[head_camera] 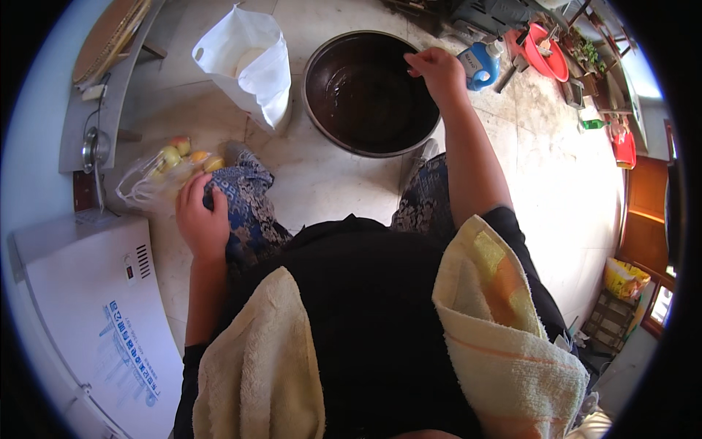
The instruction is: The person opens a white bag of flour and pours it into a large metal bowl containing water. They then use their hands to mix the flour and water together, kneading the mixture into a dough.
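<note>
A wide dark metal basin (364, 35) stands on the floor between my feet, with a glossy, wet-looking inside. My right hand (436, 66) hovers over its right side, fingers bent towards the thumb; whether anything small is pinched there is hidden. Close beside that hand is a blue jug (480, 66) with a white cap. My left hand (203, 214) rests on my left knee, on patterned blue trousers (244, 192), fingers loosely curved and holding nothing. Left of the basin stands a white open-topped bag (263, 71) with pale contents. A clear plastic bag of fruit (170, 159) lies near my left hand.
A white cabinet appliance (98, 307) bearing writing stands at left, below a grey shelf (98, 126) with a metal bowl (96, 148). A red basin (548, 52) is at upper right. Pale towels (258, 362) hang over my black shirt.
</note>
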A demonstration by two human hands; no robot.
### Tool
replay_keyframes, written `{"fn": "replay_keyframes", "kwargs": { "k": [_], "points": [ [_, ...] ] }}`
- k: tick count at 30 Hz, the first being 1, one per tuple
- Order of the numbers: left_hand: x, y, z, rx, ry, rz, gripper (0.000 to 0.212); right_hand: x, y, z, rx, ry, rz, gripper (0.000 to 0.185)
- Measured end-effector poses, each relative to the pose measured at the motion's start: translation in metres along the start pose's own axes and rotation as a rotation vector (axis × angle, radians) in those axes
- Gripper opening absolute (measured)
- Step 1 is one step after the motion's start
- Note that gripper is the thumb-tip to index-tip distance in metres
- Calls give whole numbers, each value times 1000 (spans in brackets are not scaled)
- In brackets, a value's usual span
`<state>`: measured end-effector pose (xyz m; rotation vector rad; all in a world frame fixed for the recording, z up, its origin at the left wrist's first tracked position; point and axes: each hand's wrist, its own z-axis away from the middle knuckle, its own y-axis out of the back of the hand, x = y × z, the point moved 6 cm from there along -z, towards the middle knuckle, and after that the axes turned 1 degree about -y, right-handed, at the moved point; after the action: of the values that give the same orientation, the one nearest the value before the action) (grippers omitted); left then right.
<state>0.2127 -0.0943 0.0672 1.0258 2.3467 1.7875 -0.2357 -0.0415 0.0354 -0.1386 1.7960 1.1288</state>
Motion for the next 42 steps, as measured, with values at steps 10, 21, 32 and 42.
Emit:
{"fn": "replay_keyframes", "kwargs": {
  "k": [10,21,32,42],
  "points": [
    [-19,10,33,70,31,2,21,74,-54,-3,-362,-324,-11,80],
    [-19,-1,29,40,37,-31,20,103,-28,-29,-279,-277,79,83],
    [1,-8,21,17,27,-94,21,102,-4,-21,-347,-336,52,78],
    [0,-9,22,28,40,-107,21,102,-4,-22,-308,-220,139,83]
  ]
}}
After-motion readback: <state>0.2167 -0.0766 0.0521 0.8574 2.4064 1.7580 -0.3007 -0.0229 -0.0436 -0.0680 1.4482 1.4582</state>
